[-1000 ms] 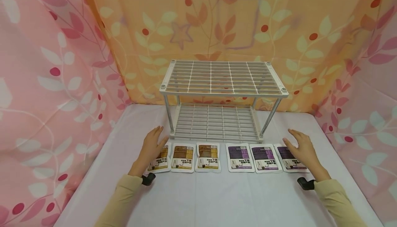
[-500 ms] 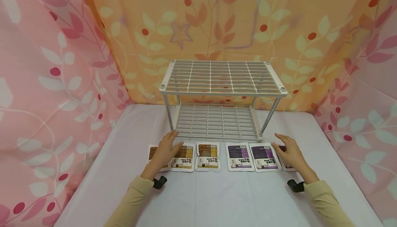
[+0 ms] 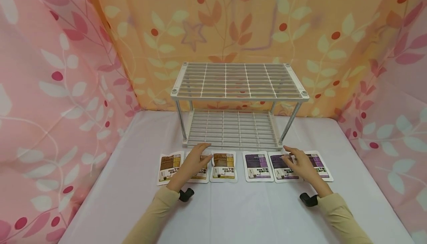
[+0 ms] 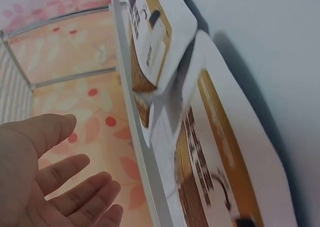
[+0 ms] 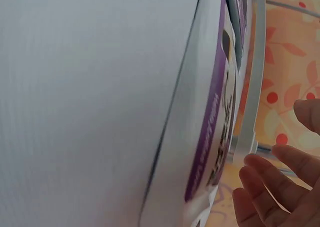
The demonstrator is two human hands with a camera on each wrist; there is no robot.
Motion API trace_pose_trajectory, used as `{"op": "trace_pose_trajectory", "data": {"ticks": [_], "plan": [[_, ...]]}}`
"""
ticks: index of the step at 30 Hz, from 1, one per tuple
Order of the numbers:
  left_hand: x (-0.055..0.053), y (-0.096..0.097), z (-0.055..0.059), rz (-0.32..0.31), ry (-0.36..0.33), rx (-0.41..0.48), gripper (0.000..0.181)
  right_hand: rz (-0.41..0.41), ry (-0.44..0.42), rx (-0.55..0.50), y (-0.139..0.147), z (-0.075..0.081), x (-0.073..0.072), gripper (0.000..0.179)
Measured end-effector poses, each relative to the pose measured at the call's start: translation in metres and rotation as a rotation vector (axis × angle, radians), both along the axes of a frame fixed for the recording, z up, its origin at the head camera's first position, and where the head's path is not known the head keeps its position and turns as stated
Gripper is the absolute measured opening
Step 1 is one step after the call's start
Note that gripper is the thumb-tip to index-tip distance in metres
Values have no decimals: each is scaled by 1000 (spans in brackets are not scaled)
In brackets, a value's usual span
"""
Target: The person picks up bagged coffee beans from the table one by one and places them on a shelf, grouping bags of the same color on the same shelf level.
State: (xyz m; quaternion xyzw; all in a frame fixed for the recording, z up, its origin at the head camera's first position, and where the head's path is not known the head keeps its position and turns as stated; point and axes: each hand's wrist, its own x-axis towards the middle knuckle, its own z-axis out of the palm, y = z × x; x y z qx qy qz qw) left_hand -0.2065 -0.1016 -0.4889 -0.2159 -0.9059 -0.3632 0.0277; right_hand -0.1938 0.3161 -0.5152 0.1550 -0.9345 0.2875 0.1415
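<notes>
Head view first: the left hand (image 3: 191,164) is over the middle brown packet (image 3: 201,176), its fingers loosely spread and gripping nothing. Left of those fingers lies another brown packet (image 3: 170,167), and just beside them on the right a third (image 3: 224,170). The right hand (image 3: 301,166) is equally relaxed and free of any load; under its fingertips I see the middle purple packet (image 3: 279,166), with one purple packet (image 3: 258,167) to their left and another (image 3: 319,165) to their right. The labels show bold black Chinese characters in two lines, too small for me to read surely, and barcodes in the top corners. The left wrist view shows a curved black arrow; in the right wrist view, pale lettering on a purple band is blurred. Just beyond both hands' fingers, a white wire rack (image 3: 240,99) stands on the surface (image 3: 240,214).
</notes>
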Motion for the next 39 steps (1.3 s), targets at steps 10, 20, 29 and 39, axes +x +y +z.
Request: {"op": "trace_pose_trajectory", "data": {"ticks": [10, 20, 29, 39], "plan": [[-1, 38, 2, -126, -38, -23, 43, 44, 2, -40, -19, -4, 0, 41], [-1, 77, 2, -247, -5, -40, 38, 81, -83, -46, -31, 1, -1, 38], [1, 107, 1, -258, -52, -94, 38, 107, -107, -30, -37, 5, 0, 36], [7, 128, -10, -206, 75, -350, 33, 121, -137, -13, -42, -3, 0, 36]]}}
